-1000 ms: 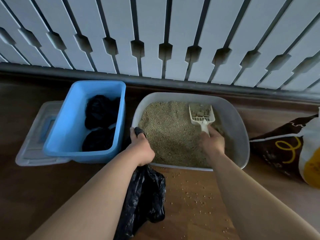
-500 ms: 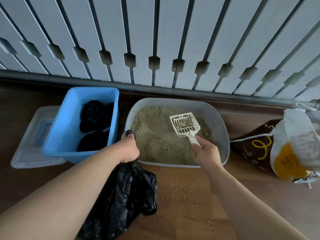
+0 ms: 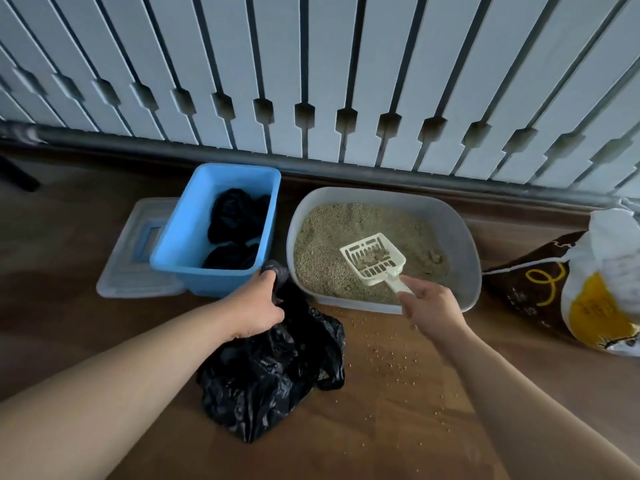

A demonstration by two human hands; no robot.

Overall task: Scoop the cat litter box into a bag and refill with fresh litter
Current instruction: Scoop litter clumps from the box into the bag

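Bag: slumped at 7 o'clock of the litter box; spread its mouth wide first.
Left hand: clenched round the bag's neck.
Right hand: grasping the scoop by its handle.
Scoop: loaded, above the litter; carry it level.

Litter box, black bag on floor

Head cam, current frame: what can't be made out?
Head view:
- black bag mouth: covered by the left hand gripping it.
- scoop handle: mostly inside the right hand.
- litter sack: cut by the right edge, print blurred.
- black bundles in the blue bin: opaque, contents hidden.
- clear lid: partly hidden by the bin.
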